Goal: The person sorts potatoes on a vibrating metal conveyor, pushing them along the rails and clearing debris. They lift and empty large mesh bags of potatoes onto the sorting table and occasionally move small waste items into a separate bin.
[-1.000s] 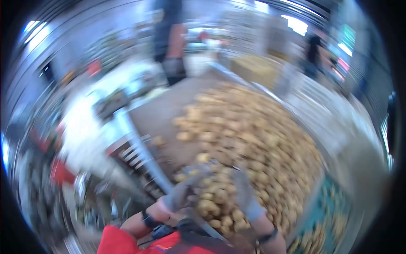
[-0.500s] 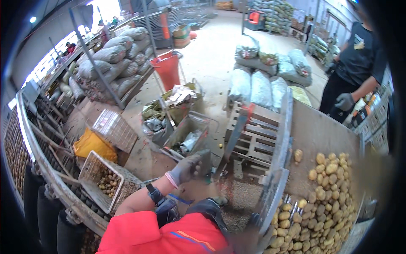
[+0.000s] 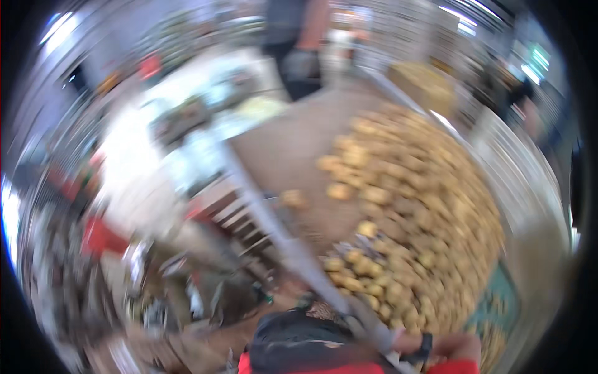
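Note:
The view is smeared by motion. At the lower edge my right forearm reaches in from the right, with a dark band at the wrist. My gloved right hand point(image 3: 366, 319) is at the near metal edge point(image 3: 305, 265) of the sorting table, apparently touching it; its fingers are too blurred to read. Beside it a big heap of potatoes point(image 3: 430, 218) covers the right part of the brown tabletop point(image 3: 280, 137). A lone potato point(image 3: 294, 199) lies apart, close to the left edge. My left hand is out of the picture.
A person point(image 3: 299, 56) in dark clothes stands beyond the table's far end. Pale filled sacks point(image 3: 193, 159) are stacked left of the table, near a wooden pallet point(image 3: 240, 215). A red bin point(image 3: 103, 237) and open bags stand further left. A green tray point(image 3: 498, 296) is at lower right.
The view has swung right, bringing the table and potato heap toward the middle. My left hand, earlier stretched out over the floor at left, has gone from sight. My right forearm now shows.

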The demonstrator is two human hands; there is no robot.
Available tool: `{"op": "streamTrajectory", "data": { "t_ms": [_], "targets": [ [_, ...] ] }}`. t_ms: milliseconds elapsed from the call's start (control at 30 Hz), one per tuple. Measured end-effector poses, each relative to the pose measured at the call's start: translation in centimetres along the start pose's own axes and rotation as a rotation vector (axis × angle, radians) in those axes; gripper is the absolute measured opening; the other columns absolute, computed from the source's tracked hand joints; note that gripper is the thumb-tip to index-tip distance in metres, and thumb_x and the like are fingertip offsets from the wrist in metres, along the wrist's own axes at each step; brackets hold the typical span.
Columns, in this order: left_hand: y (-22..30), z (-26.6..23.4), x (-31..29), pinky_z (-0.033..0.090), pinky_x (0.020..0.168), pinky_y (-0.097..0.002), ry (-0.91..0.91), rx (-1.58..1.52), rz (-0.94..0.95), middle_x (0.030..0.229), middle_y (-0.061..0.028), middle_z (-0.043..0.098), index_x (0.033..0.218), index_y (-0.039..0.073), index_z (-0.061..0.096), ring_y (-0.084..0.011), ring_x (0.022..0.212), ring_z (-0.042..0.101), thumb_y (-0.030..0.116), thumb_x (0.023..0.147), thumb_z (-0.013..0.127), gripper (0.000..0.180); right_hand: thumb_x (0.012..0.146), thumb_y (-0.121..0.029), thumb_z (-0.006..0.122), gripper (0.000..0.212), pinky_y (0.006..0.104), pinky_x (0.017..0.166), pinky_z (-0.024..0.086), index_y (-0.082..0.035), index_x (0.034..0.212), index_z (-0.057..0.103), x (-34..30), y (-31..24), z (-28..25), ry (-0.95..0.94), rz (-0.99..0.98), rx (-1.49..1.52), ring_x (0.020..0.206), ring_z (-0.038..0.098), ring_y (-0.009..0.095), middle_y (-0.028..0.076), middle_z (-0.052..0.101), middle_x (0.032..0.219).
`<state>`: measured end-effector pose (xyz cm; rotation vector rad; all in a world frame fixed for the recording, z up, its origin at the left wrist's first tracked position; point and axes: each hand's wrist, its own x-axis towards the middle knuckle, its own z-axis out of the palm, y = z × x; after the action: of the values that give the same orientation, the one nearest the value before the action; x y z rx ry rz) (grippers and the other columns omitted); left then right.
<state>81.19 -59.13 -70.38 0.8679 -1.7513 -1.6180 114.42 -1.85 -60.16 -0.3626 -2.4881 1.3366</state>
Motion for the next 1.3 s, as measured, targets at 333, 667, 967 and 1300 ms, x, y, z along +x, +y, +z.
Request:
{"op": "streamTrajectory", "data": {
  "t_ms": [333, 667, 967, 1300],
  "targets": [
    [21.2, 32.4, -35.7, 0.041, 0.107, -0.0436, -1.992, 0.073, 0.853, 0.153, -0.0226, 0.036, 0.158, 0.004, 0.005, -0.0363, 0.13, 0.049, 0.024, 0.093, 0.061, 0.088, 0.098, -0.032, 0.051, 0.053, 0.0488, 0.101, 0.042, -0.006, 0.143, 0.043, 0.1, 0.0, 2.3, 0.27, 0.099, -0.107, 0.117, 0.054, 0.039, 0.022, 0.056, 0.127],
    [15.2, 33.0, -61.0, 0.045, 0.102, -0.0417, -3.081, 0.544, 1.428, 0.15, -0.0216, 0.04, 0.158, 0.006, -0.002, -0.0312, 0.133, 0.047, 0.026, 0.081, 0.078, 0.112, 0.092, -0.029, 0.058, 0.043, 0.0467, 0.094, 0.047, -0.006, 0.128, 0.055, -15.6, 0.4, 0.1, 1.235, 0.716, -0.513, 0.109, 0.058, 0.038, 0.019, 0.061, 0.115],
    [11.1, 26.8, -69.3, 0.045, 0.106, -0.0441, -2.898, 0.661, 1.79, 0.141, -0.0278, 0.046, 0.153, 0.001, -0.018, -0.0341, 0.124, 0.055, 0.034, 0.06, 0.096, 0.151, 0.083, -0.022, 0.067, 0.033, 0.0495, 0.099, 0.043, -0.01, 0.114, 0.063, -27.2, 1.3, 0.9, 1.521, 1.148, -0.723, 0.105, 0.061, 0.033, 0.012, 0.066, 0.108],
    [5.6, 11.6, -77.5, 0.03, 0.116, -0.0482, -2.982, 0.403, 1.573, 0.154, -0.0405, 0.003, 0.155, -0.002, -0.004, -0.0504, 0.145, 0.017, 0.046, 0.064, 0.092, 0.141, 0.082, -0.023, 0.067, 0.031, 0.0485, 0.102, 0.044, -0.014, 0.112, 0.066, -27.1, 2.7, 0.5, 1.519, 1.2, -0.711, 0.099, 0.065, 0.028, 0.008, 0.069, 0.1]
  ]
}}
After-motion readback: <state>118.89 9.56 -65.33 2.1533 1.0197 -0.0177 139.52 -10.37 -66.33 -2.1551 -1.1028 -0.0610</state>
